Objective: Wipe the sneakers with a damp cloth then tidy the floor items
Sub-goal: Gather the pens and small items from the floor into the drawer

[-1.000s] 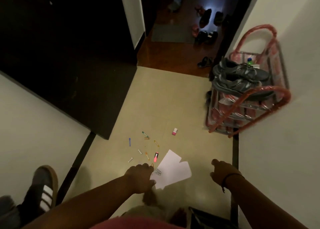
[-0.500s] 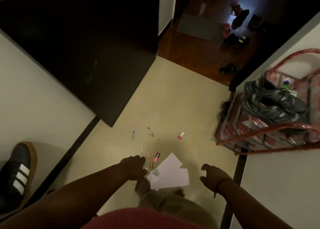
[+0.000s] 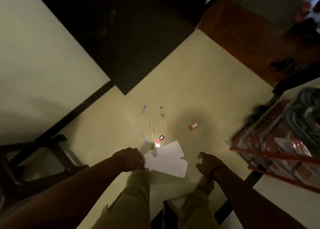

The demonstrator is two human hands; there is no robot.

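Standing over the pale floor (image 3: 199, 83), the person held both hands above the scattered items. The left hand (image 3: 129, 159) was curled, fingers hidden, its grasp impossible to tell; the right hand (image 3: 208, 162) hung loosely curled, holding nothing. White papers (image 3: 167, 161) lay between them, a pink highlighter (image 3: 160, 139) just beyond. Grey sneakers (image 3: 304, 107) sat on the red rack (image 3: 270, 152) at right.

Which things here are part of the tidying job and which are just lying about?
Job: papers, pink highlighter, small pink bottle, scattered batteries, sneakers.
Lying about: red rack, dark stool, sandal.
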